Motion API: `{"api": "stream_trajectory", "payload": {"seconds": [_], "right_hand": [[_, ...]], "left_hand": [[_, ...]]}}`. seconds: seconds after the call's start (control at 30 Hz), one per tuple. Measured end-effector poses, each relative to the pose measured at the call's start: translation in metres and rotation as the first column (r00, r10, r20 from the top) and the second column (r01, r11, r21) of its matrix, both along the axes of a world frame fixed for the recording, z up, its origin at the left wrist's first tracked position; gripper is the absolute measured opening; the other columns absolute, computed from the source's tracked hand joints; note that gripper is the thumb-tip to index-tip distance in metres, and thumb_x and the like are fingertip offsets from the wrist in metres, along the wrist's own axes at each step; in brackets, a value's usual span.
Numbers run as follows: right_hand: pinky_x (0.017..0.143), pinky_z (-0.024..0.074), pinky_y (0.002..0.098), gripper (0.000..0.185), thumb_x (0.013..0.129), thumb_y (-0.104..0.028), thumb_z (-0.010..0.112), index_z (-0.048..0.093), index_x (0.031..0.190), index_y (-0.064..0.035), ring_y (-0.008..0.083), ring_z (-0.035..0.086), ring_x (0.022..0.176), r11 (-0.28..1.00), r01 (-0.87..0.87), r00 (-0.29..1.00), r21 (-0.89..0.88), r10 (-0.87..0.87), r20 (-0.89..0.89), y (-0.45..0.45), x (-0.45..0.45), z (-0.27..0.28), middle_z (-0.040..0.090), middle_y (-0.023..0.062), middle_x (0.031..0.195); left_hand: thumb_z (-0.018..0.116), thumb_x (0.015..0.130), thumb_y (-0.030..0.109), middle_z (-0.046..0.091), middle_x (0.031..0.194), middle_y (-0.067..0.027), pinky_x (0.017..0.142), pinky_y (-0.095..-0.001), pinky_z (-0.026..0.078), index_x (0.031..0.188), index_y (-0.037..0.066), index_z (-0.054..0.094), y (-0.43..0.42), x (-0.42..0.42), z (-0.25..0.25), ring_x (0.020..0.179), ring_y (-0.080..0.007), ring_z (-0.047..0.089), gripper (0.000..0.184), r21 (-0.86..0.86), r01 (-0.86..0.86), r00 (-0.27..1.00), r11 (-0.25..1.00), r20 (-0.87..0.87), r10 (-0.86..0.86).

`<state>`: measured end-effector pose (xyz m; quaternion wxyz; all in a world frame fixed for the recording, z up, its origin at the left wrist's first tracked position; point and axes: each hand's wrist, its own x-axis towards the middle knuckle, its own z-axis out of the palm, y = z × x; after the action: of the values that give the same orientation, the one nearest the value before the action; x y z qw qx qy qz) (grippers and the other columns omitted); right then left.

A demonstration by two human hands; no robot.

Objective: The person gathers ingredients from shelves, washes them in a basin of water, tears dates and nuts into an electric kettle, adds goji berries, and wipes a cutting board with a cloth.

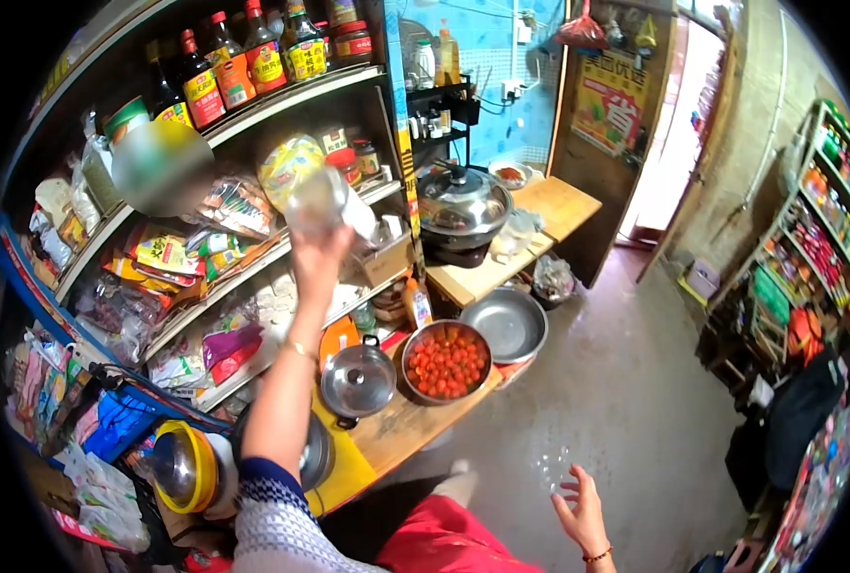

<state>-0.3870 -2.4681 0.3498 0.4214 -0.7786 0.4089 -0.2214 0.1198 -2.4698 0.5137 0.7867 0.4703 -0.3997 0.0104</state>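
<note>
My left hand is raised to the shelf at the upper left. Its fingers are closed around a clear container, which is blurred, so its contents cannot be made out. Right behind the container are a yellow patterned package and a white cylinder. My right hand is low at the right, over the floor, with its fingers apart and nothing visible in it. Just beyond its fingertips is a patch of small clear specks; I cannot tell what they are.
Below the shelf, a wooden table bears a lidded pot, a bowl of small red tomatoes and a wide metal basin. Sauce bottles line the top shelf. A steamer stands further back, and a stocked rack is at right.
</note>
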Motion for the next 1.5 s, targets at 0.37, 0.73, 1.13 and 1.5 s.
{"api": "stream_trajectory", "payload": {"seconds": [0.37,0.73,1.13,1.5], "right_hand": [[0.067,0.0549,0.0300,0.040,0.079,-0.004,0.064,0.050,0.116,0.0024,0.0241,0.066,0.084,0.992,0.125,0.990,0.013,-0.124,-0.060,-0.221,0.084,0.001,0.052,0.0180,0.111],[0.071,0.0527,0.0311,0.033,0.081,-0.008,0.064,0.054,0.111,0.0009,0.0228,0.065,0.083,0.988,0.044,0.991,0.147,-0.025,-0.130,-0.380,0.138,0.006,0.057,0.0165,0.104],[0.099,0.0361,0.0452,0.065,0.076,-0.026,0.072,0.042,0.131,-0.0088,0.0376,0.038,0.123,0.958,-0.236,0.886,-0.163,0.143,-0.441,-0.662,0.070,-0.035,0.035,0.0203,0.138],[0.103,0.0316,0.0453,0.071,0.079,-0.025,0.067,0.031,0.139,-0.0133,0.0394,0.033,0.127,0.667,-0.693,0.719,-0.274,0.614,-0.324,-0.842,0.367,-0.093,0.028,0.0205,0.143]], "left_hand": [[0.080,0.061,0.040,0.061,0.105,-0.0211,0.085,-0.0403,0.046,0.104,-0.003,0.055,-0.225,0.264,0.035,0.098,-0.0331,0.059,0.066,0.371,-0.724,0.682,0.582,0.256,0.685],[0.072,0.076,0.039,0.039,0.129,-0.0280,0.104,-0.0404,0.029,0.128,-0.008,0.039,-0.263,0.313,-0.007,0.123,-0.0371,0.037,0.078,0.079,-0.983,0.173,0.167,0.703,0.690],[0.054,0.087,0.008,0.050,0.122,-0.0161,0.094,-0.0339,0.040,0.125,-0.002,0.043,-0.309,-0.050,-0.209,0.109,-0.0243,0.052,0.041,0.636,-0.708,0.686,0.306,0.519,0.510],[0.054,0.091,0.026,0.048,0.126,-0.0246,0.098,-0.0360,0.036,0.137,-0.002,0.028,-0.537,-0.067,-0.331,0.118,-0.0333,0.047,0.060,0.863,-0.198,0.843,0.465,-0.092,0.530]]}}
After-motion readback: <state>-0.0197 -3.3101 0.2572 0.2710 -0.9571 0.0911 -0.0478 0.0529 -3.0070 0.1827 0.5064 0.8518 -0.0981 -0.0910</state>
